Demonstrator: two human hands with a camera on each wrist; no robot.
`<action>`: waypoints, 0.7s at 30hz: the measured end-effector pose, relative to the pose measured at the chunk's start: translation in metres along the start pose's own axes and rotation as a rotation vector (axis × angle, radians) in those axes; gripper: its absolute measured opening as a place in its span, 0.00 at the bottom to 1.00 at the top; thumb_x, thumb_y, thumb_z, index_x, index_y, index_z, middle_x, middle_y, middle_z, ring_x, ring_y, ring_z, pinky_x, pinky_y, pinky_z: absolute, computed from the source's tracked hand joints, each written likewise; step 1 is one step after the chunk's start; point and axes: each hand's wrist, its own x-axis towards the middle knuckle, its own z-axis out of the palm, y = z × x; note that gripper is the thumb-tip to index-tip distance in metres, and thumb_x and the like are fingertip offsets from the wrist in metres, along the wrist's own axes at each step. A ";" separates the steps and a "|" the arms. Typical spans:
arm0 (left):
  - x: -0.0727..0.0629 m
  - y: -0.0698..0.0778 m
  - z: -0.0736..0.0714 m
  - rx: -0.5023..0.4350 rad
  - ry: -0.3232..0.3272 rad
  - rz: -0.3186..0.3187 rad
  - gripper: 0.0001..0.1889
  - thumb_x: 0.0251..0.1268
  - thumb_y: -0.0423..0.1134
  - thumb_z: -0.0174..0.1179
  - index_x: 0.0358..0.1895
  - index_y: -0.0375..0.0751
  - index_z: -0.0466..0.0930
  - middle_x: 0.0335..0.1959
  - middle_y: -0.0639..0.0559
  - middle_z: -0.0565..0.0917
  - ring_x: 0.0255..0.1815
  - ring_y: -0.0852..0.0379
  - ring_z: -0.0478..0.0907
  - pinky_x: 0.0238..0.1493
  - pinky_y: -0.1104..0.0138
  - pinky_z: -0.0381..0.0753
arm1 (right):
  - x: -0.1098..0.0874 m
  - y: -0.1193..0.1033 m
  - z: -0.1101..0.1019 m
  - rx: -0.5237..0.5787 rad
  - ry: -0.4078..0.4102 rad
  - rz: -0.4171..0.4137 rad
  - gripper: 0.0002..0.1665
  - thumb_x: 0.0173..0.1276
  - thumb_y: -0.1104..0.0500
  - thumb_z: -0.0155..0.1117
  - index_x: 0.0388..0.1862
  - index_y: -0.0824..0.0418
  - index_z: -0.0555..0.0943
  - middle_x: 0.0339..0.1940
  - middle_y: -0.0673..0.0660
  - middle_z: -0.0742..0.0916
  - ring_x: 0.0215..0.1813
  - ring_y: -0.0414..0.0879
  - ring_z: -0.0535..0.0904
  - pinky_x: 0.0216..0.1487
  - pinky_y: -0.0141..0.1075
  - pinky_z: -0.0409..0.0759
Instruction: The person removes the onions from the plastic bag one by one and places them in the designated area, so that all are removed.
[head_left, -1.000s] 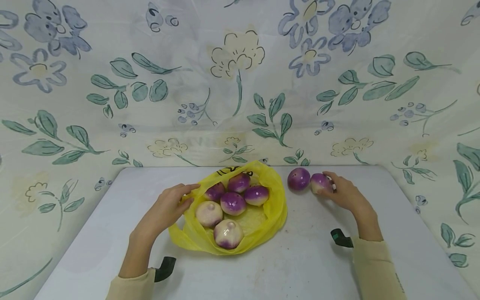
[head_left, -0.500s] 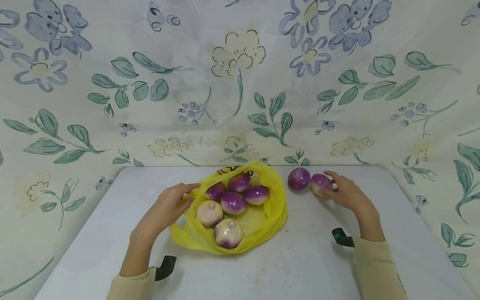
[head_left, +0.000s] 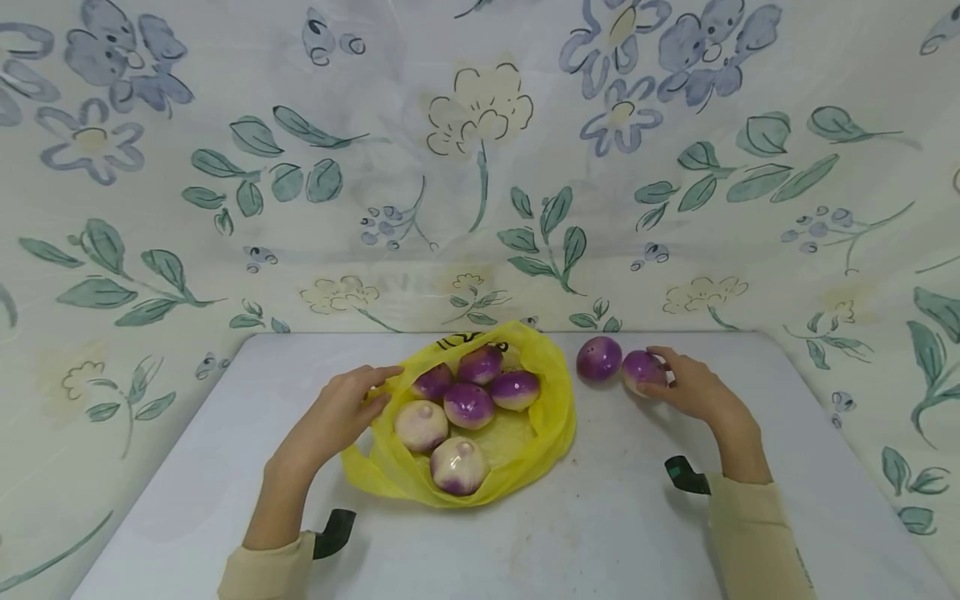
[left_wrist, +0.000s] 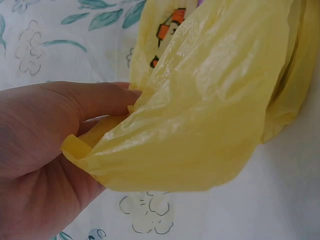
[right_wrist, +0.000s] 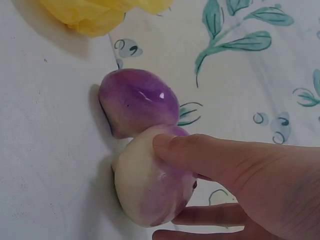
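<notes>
An opened yellow plastic bag [head_left: 553, 417] lies mid-table with several purple-and-white turnips [head_left: 468, 405] inside. My left hand [head_left: 337, 417] is at its left rim; in the left wrist view the thumb and fingers pinch the bag's edge [left_wrist: 180, 145]. To the right of the bag, my right hand [head_left: 701, 387] grips a turnip [head_left: 641, 372] between thumb and fingers. A second loose turnip [head_left: 599, 360] stands on its left, and the right wrist view shows the gripped turnip [right_wrist: 142, 182] against this purple one [right_wrist: 140, 100]. Part of the gripped turnip is hidden by the thumb.
The white table [head_left: 525, 550] ends at a floral-patterned sheet [head_left: 420, 208] close behind the bag and loose turnips. Dark camera mounts [head_left: 334, 533] jut out from both sleeves [head_left: 753, 533], low over the table.
My right hand has shifted very slightly to the right at its turnip. The left hand and the bag keep their places, and the head view has moved a little.
</notes>
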 end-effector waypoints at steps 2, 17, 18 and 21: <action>-0.001 0.000 0.000 0.002 0.001 -0.002 0.21 0.67 0.28 0.59 0.63 0.35 0.76 0.43 0.43 0.85 0.34 0.57 0.74 0.39 0.66 0.83 | 0.000 -0.001 -0.001 -0.002 -0.003 0.000 0.44 0.70 0.43 0.61 0.76 0.61 0.58 0.66 0.74 0.73 0.61 0.69 0.75 0.55 0.59 0.79; 0.001 0.000 0.000 0.007 0.000 -0.017 0.21 0.67 0.30 0.59 0.63 0.36 0.76 0.45 0.45 0.85 0.34 0.58 0.76 0.40 0.66 0.84 | -0.012 -0.022 -0.010 -0.108 0.101 -0.041 0.44 0.69 0.44 0.61 0.76 0.63 0.58 0.69 0.78 0.66 0.67 0.75 0.66 0.63 0.68 0.68; 0.001 0.000 -0.001 0.009 0.000 -0.016 0.21 0.67 0.30 0.59 0.63 0.36 0.76 0.45 0.45 0.85 0.34 0.58 0.76 0.40 0.66 0.84 | -0.013 -0.025 -0.011 -0.108 0.102 -0.035 0.44 0.69 0.44 0.61 0.76 0.62 0.58 0.70 0.78 0.66 0.68 0.75 0.65 0.64 0.68 0.67; 0.000 0.000 -0.001 0.013 0.003 -0.015 0.20 0.67 0.29 0.59 0.62 0.36 0.77 0.45 0.44 0.85 0.35 0.57 0.76 0.41 0.64 0.85 | -0.018 -0.034 -0.015 -0.117 0.102 -0.030 0.46 0.69 0.41 0.61 0.77 0.58 0.56 0.72 0.75 0.65 0.70 0.74 0.64 0.64 0.69 0.66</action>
